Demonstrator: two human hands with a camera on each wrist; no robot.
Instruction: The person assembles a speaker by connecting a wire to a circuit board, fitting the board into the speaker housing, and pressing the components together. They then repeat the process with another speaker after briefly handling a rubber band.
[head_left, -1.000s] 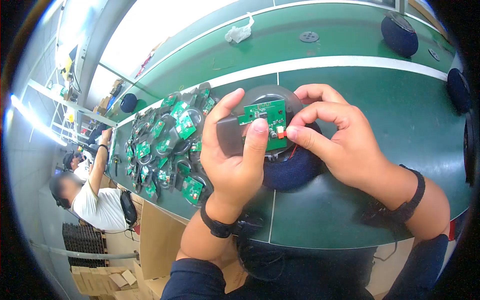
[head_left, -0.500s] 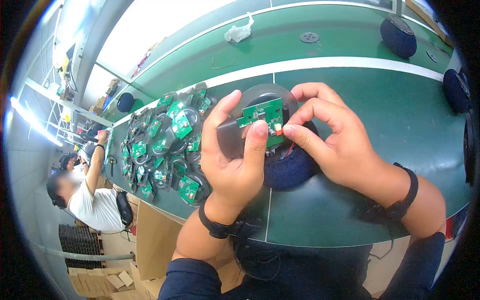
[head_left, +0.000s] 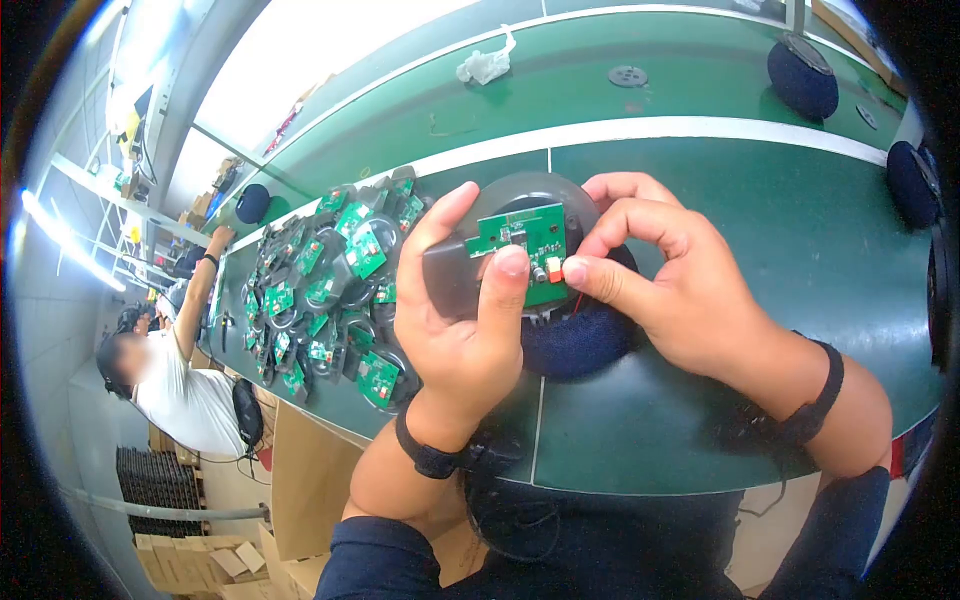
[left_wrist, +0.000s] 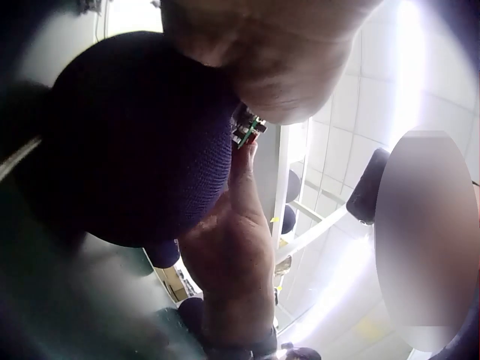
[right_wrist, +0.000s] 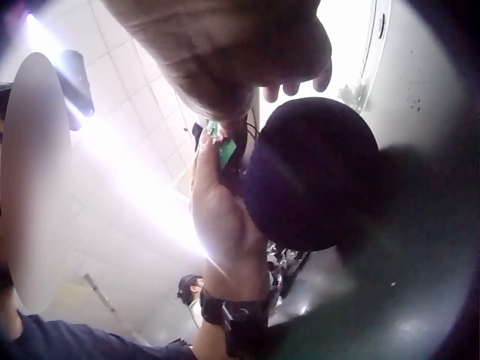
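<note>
Your left hand (head_left: 455,345) holds the dark housing (head_left: 452,280) from the side, its fingers wrapped behind and its thumb laid across the front, tip on the green circuit board (head_left: 540,228); the grip is closed around the housing, and the board sits on the face of it, turned up towards you. Your right hand (head_left: 680,265) comes in from the other side with thumb and forefinger brought together in a pinch at the red plug (head_left: 555,270), low on the board's edge; your thumb hides the exact spot where they meet it; the other fingers bend loosely behind the housing's rim.

The blue fabric-covered body (head_left: 580,345) is just below the housing, over the green table (head_left: 780,250); both wrist views show its rounded side near your palms, and you cannot tell from them how the fingertips lie.

Beside your left hand spreads a pile of board assemblies (head_left: 378,378); past the white strip (head_left: 700,125) lie a crumpled plastic bag (head_left: 487,66) and a grey disc (head_left: 628,76), with another fabric-covered body (head_left: 803,88) farther right; a person in a white shirt (head_left: 200,410) is at the far left, one arm reaching to the table.
</note>
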